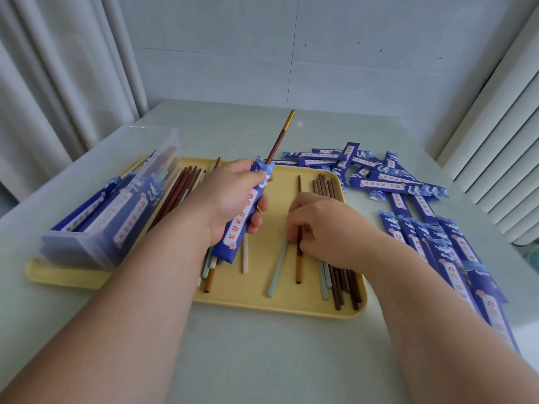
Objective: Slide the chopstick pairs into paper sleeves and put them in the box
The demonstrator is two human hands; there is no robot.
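Pale table [262,360] shows an open strip before the tray's [256,290] near rim. On it, the right hand [326,225] pinches a brown chopstick [298,266]. The left hand [230,193] grips a sleeve [237,228], its stick [278,141] jutting far. The box [87,243] crowds the tray's left edge and loose sleeves [399,183] lie to the right.

The sleeves [398,184] are printed blue with white waves, seemingly pink flowers; the tray [262,258] is coloured yellow, the chopsticks [339,282] brown.

Bare forearms [151,290] lead to the left hand [233,196] and right hand [323,225].
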